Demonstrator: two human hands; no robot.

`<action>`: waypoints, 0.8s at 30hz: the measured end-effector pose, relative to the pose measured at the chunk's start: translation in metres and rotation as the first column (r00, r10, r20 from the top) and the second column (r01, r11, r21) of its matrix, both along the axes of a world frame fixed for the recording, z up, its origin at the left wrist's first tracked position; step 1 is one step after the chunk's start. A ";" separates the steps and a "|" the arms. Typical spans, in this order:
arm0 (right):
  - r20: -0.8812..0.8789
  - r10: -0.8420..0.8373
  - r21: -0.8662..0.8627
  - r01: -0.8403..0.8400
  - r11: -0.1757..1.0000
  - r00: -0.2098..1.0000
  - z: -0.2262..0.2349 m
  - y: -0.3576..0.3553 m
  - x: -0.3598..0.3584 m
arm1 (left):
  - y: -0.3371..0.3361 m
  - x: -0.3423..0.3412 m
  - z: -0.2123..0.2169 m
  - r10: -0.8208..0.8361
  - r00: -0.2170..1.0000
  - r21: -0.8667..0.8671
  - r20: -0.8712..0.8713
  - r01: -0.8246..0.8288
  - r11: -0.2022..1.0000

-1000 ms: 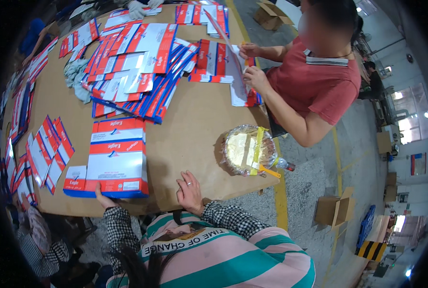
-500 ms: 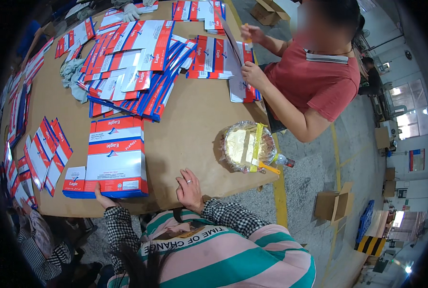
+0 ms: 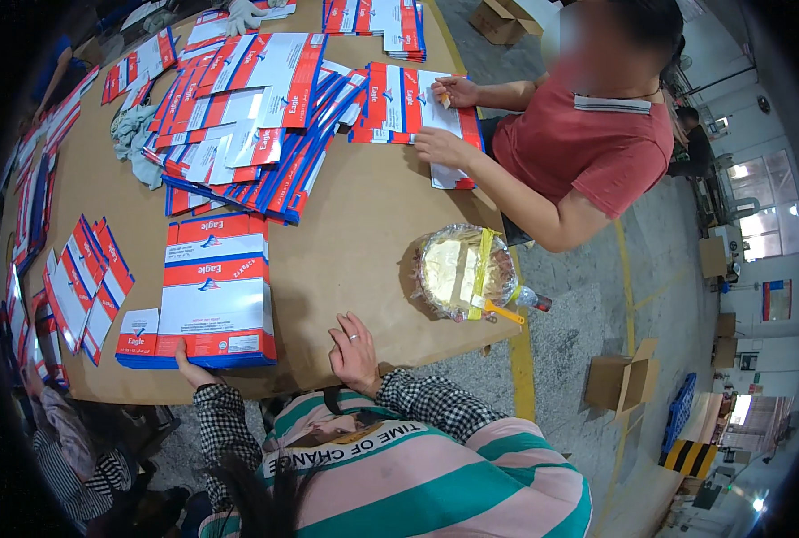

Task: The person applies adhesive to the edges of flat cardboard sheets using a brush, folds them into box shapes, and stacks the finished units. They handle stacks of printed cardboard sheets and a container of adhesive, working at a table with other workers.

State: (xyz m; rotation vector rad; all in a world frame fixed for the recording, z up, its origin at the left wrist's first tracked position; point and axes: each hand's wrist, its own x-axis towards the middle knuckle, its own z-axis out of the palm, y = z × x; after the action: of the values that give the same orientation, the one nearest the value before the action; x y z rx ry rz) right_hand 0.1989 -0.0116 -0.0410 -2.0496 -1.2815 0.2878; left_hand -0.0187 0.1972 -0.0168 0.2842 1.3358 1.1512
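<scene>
A neat stack of flat red, white and blue printed cartons (image 3: 215, 300) lies at the table's near edge, left of centre. My left hand (image 3: 193, 368) grips its near edge, one digit showing on top and the other fingers hidden. My right hand (image 3: 354, 354), with a ring on one finger, rests on the brown tabletop (image 3: 328, 269) to the right of the stack. Its fingers are apart and slightly bent, and it holds nothing. Farther right, a plastic-wrapped round tub of pale paste (image 3: 453, 271) has a yellow strip across it and an orange handle (image 3: 505, 312) at its rim.
A large overlapping heap of cartons (image 3: 238, 117) lies beyond the stack, with more cartons (image 3: 86, 282) at the left. Across the corner, a co-worker in a red shirt (image 3: 587, 161) handles cartons (image 3: 404, 103). A grey-green cloth (image 3: 137, 143) lies by the heap.
The co-worker has lowered the raised carton flat onto the pile, both hands now over it. My own hands stay where they were.
</scene>
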 end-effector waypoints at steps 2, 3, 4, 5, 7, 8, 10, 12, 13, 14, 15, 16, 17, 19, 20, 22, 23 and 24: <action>-0.006 0.009 -0.009 -0.009 1.000 1.000 0.000 0.000 0.000 | 0.000 -0.001 -0.002 0.006 1.000 0.004 0.000 -0.006 1.000; -0.006 0.013 -0.011 -0.013 1.000 1.000 0.000 0.000 0.000 | 0.000 -0.001 -0.001 0.014 1.000 0.010 -0.003 -0.014 1.000; -0.006 0.018 -0.014 -0.018 1.000 1.000 0.000 -0.001 0.001 | 0.000 0.000 -0.001 0.022 1.000 0.016 -0.007 -0.022 1.000; -0.005 0.024 -0.015 -0.024 1.000 1.000 -0.001 0.000 0.001 | 0.000 0.000 0.000 0.023 1.000 0.008 0.016 -0.023 1.000; 0.011 0.018 -0.004 -0.018 1.000 1.000 -0.002 -0.001 0.002 | -0.002 0.003 0.002 0.029 0.998 -0.009 0.063 -0.029 1.000; 0.008 0.022 0.008 -0.022 1.000 1.000 -0.002 -0.001 0.001 | -0.002 0.001 -0.001 0.023 0.997 0.000 0.070 -0.023 1.000; 0.020 0.016 0.030 -0.017 0.999 1.000 -0.007 -0.001 -0.002 | 0.002 -0.010 -0.014 0.029 0.997 0.035 0.069 -0.031 0.999; 0.038 0.003 0.063 -0.005 0.998 0.999 -0.009 -0.001 -0.003 | 0.004 -0.011 -0.022 0.035 0.999 0.036 0.037 -0.036 0.999; 0.039 0.009 0.056 -0.011 0.998 0.999 -0.009 0.000 -0.003 | 0.005 -0.017 -0.028 0.037 0.999 0.042 0.029 -0.038 0.998; 0.038 0.015 0.044 -0.017 0.999 0.999 -0.006 0.001 -0.003 | 0.003 -0.015 -0.020 0.058 0.998 0.026 0.039 -0.059 0.998; 0.042 0.013 0.030 -0.014 0.999 0.999 -0.004 0.001 -0.003 | 0.000 -0.005 -0.011 0.071 0.996 0.008 0.054 -0.071 0.997; 0.044 0.014 0.032 -0.016 0.999 0.999 -0.002 0.001 -0.003 | -0.003 0.001 0.002 0.071 0.997 0.000 0.040 -0.071 0.997; 0.048 0.017 0.031 -0.018 0.999 0.999 -0.002 0.001 -0.003 | -0.002 -0.004 -0.005 0.073 0.995 0.006 0.071 -0.074 0.997; 0.045 -0.008 0.024 0.007 1.000 0.999 -0.002 0.000 -0.005 | 0.002 -0.004 -0.014 0.075 0.996 0.015 0.047 -0.076 0.997; 0.042 -0.018 0.037 0.017 0.999 0.999 -0.002 0.000 -0.005 | 0.005 -0.002 -0.013 0.084 0.997 0.069 -0.002 -0.083 0.994; 0.023 -0.016 0.039 0.015 0.999 1.000 -0.003 0.006 -0.006 | 0.003 0.008 -0.001 0.071 0.997 0.081 -0.030 -0.069 0.994; 0.021 -0.013 0.022 0.013 1.000 1.000 -0.004 0.001 -0.002 | -0.004 0.003 0.003 0.041 0.999 0.047 -0.006 -0.041 0.998; 0.005 -0.001 0.029 0.001 1.000 1.000 -0.002 -0.001 0.001 | -0.004 -0.002 0.002 0.004 1.000 0.012 0.029 -0.005 1.000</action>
State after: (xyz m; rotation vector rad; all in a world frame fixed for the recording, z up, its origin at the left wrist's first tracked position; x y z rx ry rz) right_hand 0.1994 -0.0130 -0.0428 -2.0281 -1.2807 0.2622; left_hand -0.0210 0.1928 -0.0145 0.2728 1.3053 1.1634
